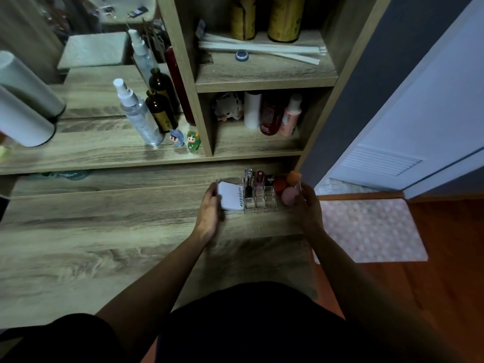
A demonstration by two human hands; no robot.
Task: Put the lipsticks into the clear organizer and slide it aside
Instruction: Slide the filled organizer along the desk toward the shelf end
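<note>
The clear organizer (262,204) stands on the wooden desk (104,231), close to its right edge and against the shelf unit. Three lipsticks stand upright in its slots: a silver-capped one (248,183), a dark pink one (259,182) and a black one (269,183). A white box (231,196) fills its left part, and pink and orange makeup sponges (288,188) fill its right part. My left hand (209,210) grips the organizer's left end. My right hand (307,205) grips its right end.
A shelf unit (264,81) rises right behind the organizer, holding bottles and tubes. A spray bottle (138,113), a brown bottle (161,111) and two small figurines (186,139) stand on the raised ledge to the left. A pink dotted mat (372,229) lies on the floor to the right.
</note>
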